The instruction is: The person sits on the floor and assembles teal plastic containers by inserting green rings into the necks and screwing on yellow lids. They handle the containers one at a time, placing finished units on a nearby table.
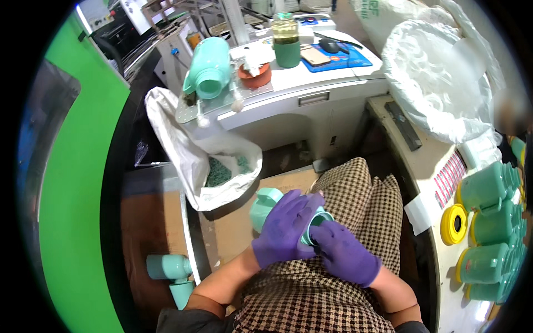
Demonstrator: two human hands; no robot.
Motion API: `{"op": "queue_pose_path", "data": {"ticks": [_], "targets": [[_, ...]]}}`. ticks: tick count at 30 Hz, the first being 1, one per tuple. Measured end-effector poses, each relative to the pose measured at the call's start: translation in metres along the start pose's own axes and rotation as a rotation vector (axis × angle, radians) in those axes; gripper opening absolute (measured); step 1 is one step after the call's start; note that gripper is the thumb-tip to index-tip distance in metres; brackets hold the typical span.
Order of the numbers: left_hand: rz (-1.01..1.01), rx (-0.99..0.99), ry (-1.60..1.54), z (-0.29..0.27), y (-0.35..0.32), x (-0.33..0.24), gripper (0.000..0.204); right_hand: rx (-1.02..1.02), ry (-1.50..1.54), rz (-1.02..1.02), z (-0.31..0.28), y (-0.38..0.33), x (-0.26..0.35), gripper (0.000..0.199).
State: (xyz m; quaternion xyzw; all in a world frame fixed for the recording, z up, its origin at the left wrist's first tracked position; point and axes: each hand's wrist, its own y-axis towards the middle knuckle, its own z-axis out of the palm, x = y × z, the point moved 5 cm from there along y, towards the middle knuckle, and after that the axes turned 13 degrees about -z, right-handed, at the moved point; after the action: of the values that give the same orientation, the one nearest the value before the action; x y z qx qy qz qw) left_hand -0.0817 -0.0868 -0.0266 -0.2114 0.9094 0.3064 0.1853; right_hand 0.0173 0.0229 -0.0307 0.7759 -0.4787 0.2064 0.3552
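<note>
A teal plastic jug (265,208) lies tilted over my lap, its open mouth toward my right side. Around its body wraps my left hand (284,226) in a purple glove, closed on it. My right hand (348,252), also gloved in purple, is closed with its fingertips at the inner edge of the jug's mouth. Whatever those right fingers may pinch is hidden. Beyond the jug, a white sack (191,166) stands open with green shavings (220,173) inside. A brown checked cloth (338,288) covers my legs.
Several teal jugs with yellow lids line the right-hand bench (444,261), beside a loose yellow lid (454,224). Behind them is a bag-lined bin (438,83). A larger teal jug (210,69) and a glass bottle (286,47) stand on the white desk (355,77). Teal pieces (168,267) lie lower left.
</note>
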Motion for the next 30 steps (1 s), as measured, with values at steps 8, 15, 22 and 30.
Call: {"op": "queue_pose_path", "data": {"ticks": [8,15,22,30], "targets": [[0.476,0.249,0.307,0.018,-0.008,-0.042,0.051,-0.673,-0.339,-0.05,-0.083,-0.09,-0.015,0.028],[1.316,0.271,0.241,0.09,-0.062,-0.101,0.032,-0.951,-0.799,0.506,-0.183,-0.248,-0.168,0.021],[1.245,0.224,0.286,0.098,-0.062,-0.103,0.02,-0.867,-0.938,0.719,-0.184,-0.272,-0.226,0.01],[1.286,0.286,0.378,0.091,-0.053,-0.107,0.032,-0.637,-0.595,0.725,-0.22,-0.278,-0.231,0.036]]}}
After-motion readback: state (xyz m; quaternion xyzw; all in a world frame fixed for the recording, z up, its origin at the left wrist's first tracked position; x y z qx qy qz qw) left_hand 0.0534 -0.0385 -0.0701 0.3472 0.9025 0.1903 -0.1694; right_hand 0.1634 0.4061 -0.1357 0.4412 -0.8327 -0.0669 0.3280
